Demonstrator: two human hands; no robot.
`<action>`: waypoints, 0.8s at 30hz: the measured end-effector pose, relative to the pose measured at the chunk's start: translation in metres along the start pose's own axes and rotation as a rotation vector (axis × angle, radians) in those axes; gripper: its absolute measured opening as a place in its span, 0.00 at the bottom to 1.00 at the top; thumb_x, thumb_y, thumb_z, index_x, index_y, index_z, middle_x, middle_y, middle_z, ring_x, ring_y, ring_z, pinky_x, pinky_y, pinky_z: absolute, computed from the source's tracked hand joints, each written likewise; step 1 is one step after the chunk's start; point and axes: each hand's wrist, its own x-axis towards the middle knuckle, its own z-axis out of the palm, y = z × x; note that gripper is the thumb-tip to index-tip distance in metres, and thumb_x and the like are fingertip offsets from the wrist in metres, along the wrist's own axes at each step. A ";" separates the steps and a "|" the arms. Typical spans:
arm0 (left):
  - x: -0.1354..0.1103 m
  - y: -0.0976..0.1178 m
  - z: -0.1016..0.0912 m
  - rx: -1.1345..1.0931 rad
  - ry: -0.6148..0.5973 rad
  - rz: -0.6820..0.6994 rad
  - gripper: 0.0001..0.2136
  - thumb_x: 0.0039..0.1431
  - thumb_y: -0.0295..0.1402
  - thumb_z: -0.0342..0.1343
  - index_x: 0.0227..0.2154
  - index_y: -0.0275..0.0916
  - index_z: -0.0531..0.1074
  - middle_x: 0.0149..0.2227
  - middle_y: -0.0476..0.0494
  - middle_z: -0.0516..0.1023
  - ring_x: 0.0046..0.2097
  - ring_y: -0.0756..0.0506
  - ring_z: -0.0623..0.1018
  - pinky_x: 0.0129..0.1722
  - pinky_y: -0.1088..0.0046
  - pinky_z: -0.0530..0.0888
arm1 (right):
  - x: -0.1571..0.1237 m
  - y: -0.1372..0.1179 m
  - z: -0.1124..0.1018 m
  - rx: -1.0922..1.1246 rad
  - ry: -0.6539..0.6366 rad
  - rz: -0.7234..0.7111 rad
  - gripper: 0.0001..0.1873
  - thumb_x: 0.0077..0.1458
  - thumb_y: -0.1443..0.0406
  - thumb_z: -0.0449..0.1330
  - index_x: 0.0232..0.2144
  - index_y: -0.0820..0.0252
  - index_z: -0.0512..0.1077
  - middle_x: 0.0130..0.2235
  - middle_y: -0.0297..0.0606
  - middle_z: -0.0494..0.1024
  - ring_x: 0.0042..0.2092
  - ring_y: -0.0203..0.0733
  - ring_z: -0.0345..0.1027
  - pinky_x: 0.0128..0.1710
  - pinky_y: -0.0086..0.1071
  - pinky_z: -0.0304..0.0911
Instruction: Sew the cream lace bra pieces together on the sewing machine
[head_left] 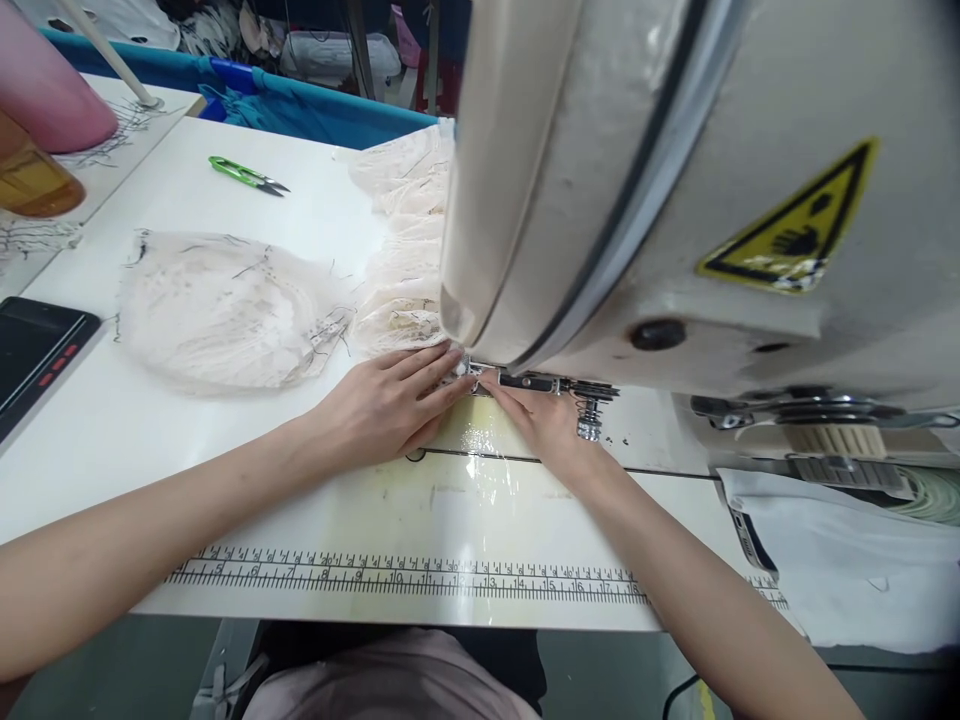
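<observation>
The gathered pale fabric (401, 250) lies just left of the sewing machine (585, 200), its near end at the left hand (390, 400), which rests palm down, fingers stretched flat, without a closed grip. The right hand (544, 415) reaches in under the machine, partly hidden; whether it grasps anything, I cannot tell. Farther left of the machine on the desk (300, 520) lie another pale piece (225, 310) and, beyond it, green snips (244, 175).

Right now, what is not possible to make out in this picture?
Head view: right side of the ruffled fabric, hidden by the sewing machine.
Head view: whatever lies under the left hand, covered by it.
Head view: left end of the dark device, cut by the edge.
</observation>
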 end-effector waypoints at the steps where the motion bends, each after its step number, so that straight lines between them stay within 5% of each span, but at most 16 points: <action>1: 0.000 0.000 0.001 -0.004 0.001 -0.006 0.16 0.68 0.30 0.45 0.51 0.32 0.73 0.47 0.35 0.80 0.56 0.38 0.76 0.53 0.62 0.75 | 0.000 0.000 0.001 0.010 0.009 0.003 0.13 0.65 0.62 0.54 0.41 0.54 0.79 0.34 0.32 0.82 0.29 0.35 0.70 0.33 0.29 0.62; 13: 0.006 0.002 -0.002 0.134 0.086 0.070 0.12 0.66 0.25 0.47 0.42 0.29 0.76 0.44 0.39 0.81 0.46 0.44 0.80 0.48 0.69 0.77 | 0.001 -0.005 -0.003 0.090 -0.068 0.000 0.16 0.65 0.58 0.53 0.49 0.53 0.76 0.40 0.34 0.82 0.37 0.37 0.75 0.39 0.30 0.68; 24: 0.004 0.000 -0.004 0.042 0.021 -0.008 0.15 0.68 0.30 0.45 0.48 0.33 0.74 0.46 0.39 0.81 0.48 0.42 0.80 0.49 0.66 0.76 | 0.002 -0.018 -0.016 0.071 -0.169 -0.052 0.18 0.66 0.56 0.52 0.52 0.52 0.74 0.41 0.37 0.82 0.44 0.42 0.76 0.46 0.37 0.71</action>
